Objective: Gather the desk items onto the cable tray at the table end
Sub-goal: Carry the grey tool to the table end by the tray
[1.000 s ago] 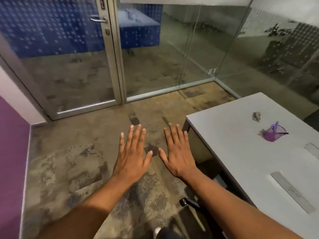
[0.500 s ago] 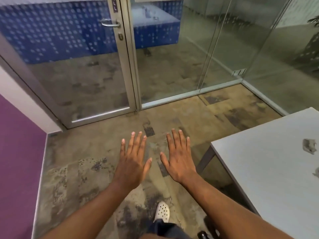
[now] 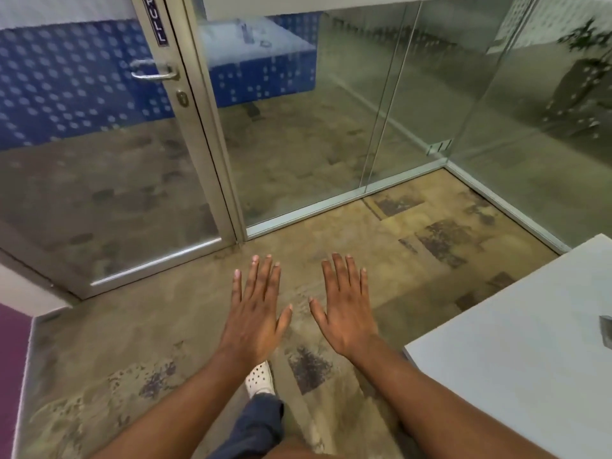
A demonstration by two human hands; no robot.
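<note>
both hands kept their flat, palms-down pose since the earlier frames while the view swung left, so the table slid toward the right edge and the purple item on it dropped out of sight; a foot has come forward below the hands. left hand (image 3: 256,313) is held out over the floor, fingers straight and slightly spread, holding nothing. right hand (image 3: 346,313) is just beside it, same pose, thumbs pointing at each other with a gap between, holding nothing. below the left wrist, a white perforated shoe (image 3: 260,379) and a dark blue trouser leg (image 3: 255,429). right of the right forearm, the corner of the white table (image 3: 516,346), not touched by either hand. at the far right frame edge on the table, a small grey object (image 3: 606,329), cut off, can't tell what it is; well apart from the right hand. cable tray not visible. under and ahead of the hands, mottled tan carpet (image 3: 390,246). beyond the left hand, a glass door (image 3: 109,180) with a metal handle (image 3: 154,72) and a "pull" label (image 3: 158,19). beyond the right hand, glass wall panels (image 3: 331,127). far left of the left arm, a purple wall (image 3: 11,369).
</note>
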